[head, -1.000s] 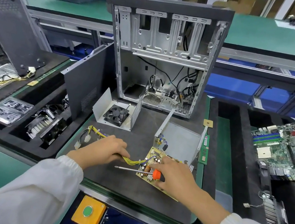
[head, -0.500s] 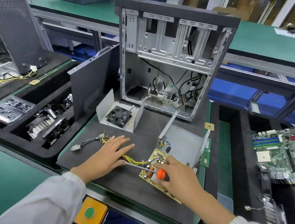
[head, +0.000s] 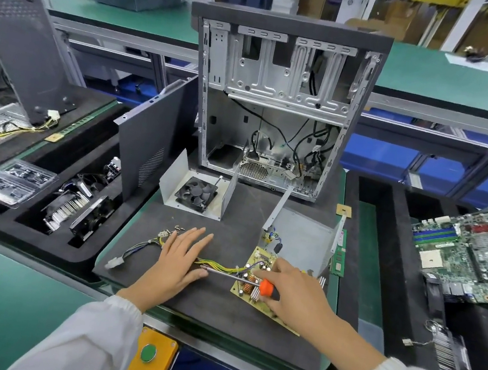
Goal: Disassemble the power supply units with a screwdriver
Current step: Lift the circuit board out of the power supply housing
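A yellow power supply circuit board (head: 261, 260) lies on the dark foam mat (head: 226, 219), trailing a yellow-and-black cable bundle (head: 143, 244) to the left. My right hand (head: 294, 292) rests on the board and grips an orange-handled screwdriver (head: 234, 277) whose shaft points left. Fingers straight, my left hand (head: 178, 256) lies flat on the cables beside the shaft's tip. The grey metal housing (head: 301, 232) stands just behind the board. The cover with the fan (head: 195, 192) sits further back left.
An empty computer case (head: 277, 103) stands upright at the back of the mat, a dark side panel (head: 145, 148) leaning to its left. Foam trays with heatsinks (head: 73, 210) lie left, a green motherboard (head: 471, 252) right. Small screws (head: 177, 228) lie near my left fingertips.
My left hand let go of the cable bundle, uncurled and now lies flat on it. The right hand and screwdriver stayed on the board. The camera view shifted a little.
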Tool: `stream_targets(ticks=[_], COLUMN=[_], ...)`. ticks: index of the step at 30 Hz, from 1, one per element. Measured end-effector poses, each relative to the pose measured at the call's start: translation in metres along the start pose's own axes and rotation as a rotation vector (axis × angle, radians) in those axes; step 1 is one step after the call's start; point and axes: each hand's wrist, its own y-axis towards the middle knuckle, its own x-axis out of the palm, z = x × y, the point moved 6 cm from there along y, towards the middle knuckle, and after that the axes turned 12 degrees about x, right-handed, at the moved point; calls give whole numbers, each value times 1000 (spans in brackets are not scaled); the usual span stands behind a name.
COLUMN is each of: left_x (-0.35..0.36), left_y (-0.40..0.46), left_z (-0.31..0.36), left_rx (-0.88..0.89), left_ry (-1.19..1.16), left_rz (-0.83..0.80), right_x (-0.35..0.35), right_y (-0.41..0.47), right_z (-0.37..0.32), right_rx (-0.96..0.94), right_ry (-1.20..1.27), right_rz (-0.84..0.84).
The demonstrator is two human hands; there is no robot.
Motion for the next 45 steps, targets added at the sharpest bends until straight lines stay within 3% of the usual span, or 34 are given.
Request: stream_targets(ticks=[12,24,31,38,42,45], left_x=[-9,-11,-17,-40,-70,-75], left_y=[-9,-17,-2,19,46,78], left_z=[11,8,28,61,96,125], left_rx=[-42,-87,58,213,154,-22], left_ry=[-93,-112,-58,-23,-203,-694], left_rz=[200,289,279,396,505,523], right_x=[-6,-4,-5,-19,-40,-56], right_y=[6,6,7,0,-10,-22], right_z=[-4,-9,-11,-4,15,42], right_rx=[51,57,74,122,205,288], right_ry=[35,65,48,100,167,193], right_rz=[47,70,80,134,151,134])
